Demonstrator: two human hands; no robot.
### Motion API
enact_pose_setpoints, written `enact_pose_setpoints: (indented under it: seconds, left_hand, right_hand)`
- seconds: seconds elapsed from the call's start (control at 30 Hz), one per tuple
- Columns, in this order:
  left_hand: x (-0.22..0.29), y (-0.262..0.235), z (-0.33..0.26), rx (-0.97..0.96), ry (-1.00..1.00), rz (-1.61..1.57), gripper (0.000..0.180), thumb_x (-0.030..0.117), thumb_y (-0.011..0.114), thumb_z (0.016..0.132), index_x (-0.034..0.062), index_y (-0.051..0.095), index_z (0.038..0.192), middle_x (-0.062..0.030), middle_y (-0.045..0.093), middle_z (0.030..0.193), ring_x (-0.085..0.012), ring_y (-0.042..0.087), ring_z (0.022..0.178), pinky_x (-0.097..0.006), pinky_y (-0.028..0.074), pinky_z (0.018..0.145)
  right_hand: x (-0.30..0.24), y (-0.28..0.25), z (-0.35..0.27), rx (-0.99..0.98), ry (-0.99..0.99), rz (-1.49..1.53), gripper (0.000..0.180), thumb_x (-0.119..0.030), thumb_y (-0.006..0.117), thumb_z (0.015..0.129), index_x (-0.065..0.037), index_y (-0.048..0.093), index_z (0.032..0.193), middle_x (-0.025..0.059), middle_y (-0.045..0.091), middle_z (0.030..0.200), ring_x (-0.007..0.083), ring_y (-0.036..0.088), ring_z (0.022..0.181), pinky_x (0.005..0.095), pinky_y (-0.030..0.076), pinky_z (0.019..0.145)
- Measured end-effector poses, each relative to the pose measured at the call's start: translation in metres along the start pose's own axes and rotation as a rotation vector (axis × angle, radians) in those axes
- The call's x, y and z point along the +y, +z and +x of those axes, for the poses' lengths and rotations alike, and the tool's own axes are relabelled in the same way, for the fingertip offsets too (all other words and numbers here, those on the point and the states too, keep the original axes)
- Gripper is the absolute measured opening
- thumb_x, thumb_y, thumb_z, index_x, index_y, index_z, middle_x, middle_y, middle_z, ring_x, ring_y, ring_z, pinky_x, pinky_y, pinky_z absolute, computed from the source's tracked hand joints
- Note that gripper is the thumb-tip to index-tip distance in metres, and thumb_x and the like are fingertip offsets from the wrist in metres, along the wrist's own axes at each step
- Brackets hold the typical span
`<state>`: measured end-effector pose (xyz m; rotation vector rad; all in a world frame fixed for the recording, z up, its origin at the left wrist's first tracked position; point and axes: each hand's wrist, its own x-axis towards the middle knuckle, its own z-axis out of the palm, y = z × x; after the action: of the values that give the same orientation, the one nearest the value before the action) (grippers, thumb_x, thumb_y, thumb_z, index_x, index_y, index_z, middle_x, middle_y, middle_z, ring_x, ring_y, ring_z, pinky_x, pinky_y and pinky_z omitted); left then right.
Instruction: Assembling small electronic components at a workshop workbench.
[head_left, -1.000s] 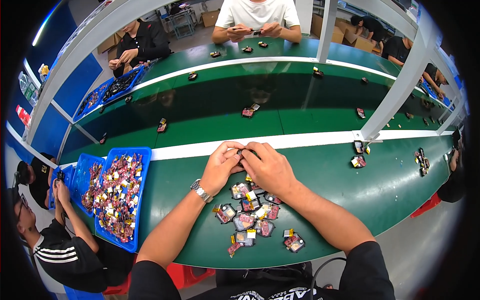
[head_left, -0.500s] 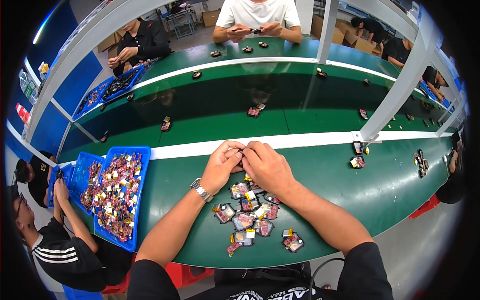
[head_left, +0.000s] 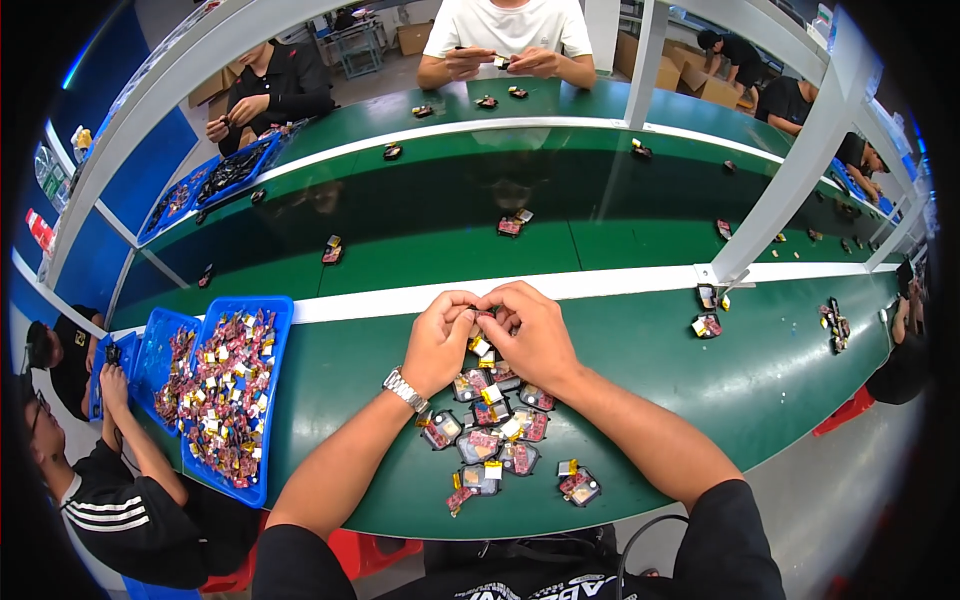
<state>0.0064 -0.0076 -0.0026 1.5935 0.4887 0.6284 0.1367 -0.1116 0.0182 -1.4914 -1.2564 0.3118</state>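
Observation:
My left hand [head_left: 438,342], with a metal watch [head_left: 403,390] on its wrist, and my right hand [head_left: 532,338] meet at the inner edge of the green table. Both pinch a small black casing with a red circuit board [head_left: 484,313], mostly hidden by my fingers. Just below it shows a white and yellow battery piece [head_left: 482,347]; whether it is joined to the held casing I cannot tell. Toward me lies a cluster of similar black casings [head_left: 480,445] with red boards and white and yellow pieces. One more casing [head_left: 579,486] lies apart at its right.
A blue tray [head_left: 262,440] heaped with red boards stands at my left, another blue tray [head_left: 150,340] beyond it. A white rail [head_left: 370,302] borders a green belt [head_left: 420,268] carrying spaced casings. A grey post [head_left: 790,170] rises at right. Several co-workers sit around.
My fingers have shifted on the held casing, and more of the white and yellow piece shows beneath them. The whole view has moved slightly. Across the belt, a co-worker's hands have changed position.

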Motion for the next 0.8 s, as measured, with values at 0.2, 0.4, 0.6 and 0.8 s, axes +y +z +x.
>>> enact_pose_setpoints:
  seconds: [0.2,0.4,0.6,0.8]
  left_hand:
    - [0.011,-0.001,0.004,-0.002,-0.045,-0.309,0.037,0.005,0.047,0.1,-0.0007,0.039,0.135,-0.0204,0.052,0.137,-0.0269,0.056,0.124,-0.039,0.051,0.101]
    - [0.008,-0.005,0.005,-0.128,-0.062,-0.277,0.03,0.003,0.046,0.098,-0.0027,0.048,0.127,-0.021,0.057,0.13,-0.0273,0.06,0.118,-0.038,0.054,0.096]
    - [0.007,-0.009,0.004,-0.128,-0.06,-0.259,0.024,0.002,0.046,0.097,-0.0035,0.052,0.12,-0.0198,0.062,0.121,-0.0249,0.064,0.11,-0.035,0.056,0.092]
    - [0.007,-0.011,0.006,-0.138,-0.066,-0.31,0.024,0.002,0.047,0.097,-0.0031,0.052,0.12,-0.0201,0.062,0.12,-0.0248,0.065,0.109,-0.035,0.056,0.091]
  right_hand:
    - [0.067,-0.048,0.053,0.102,0.256,0.212,0.013,-0.006,0.074,0.08,0.0,0.07,0.091,0.0096,0.071,0.086,0.0175,0.07,0.077,0.0276,0.055,0.069]
    - [0.121,-0.13,0.1,0.244,0.42,-0.459,0.019,-0.015,0.079,0.077,-0.001,0.073,0.089,0.0124,0.073,0.082,0.0243,0.071,0.078,0.0342,0.055,0.076]
    - [0.075,-0.093,0.127,-0.291,-0.169,-0.684,0.055,0.002,0.065,0.076,-0.009,0.058,0.13,0.0108,0.056,0.137,0.0332,0.047,0.129,0.0401,0.04,0.109]
    - [0.085,-0.084,0.145,-0.595,-0.056,-0.71,0.05,0.002,0.063,0.077,-0.007,0.062,0.126,0.0144,0.059,0.131,0.0336,0.053,0.122,0.0398,0.043,0.106]
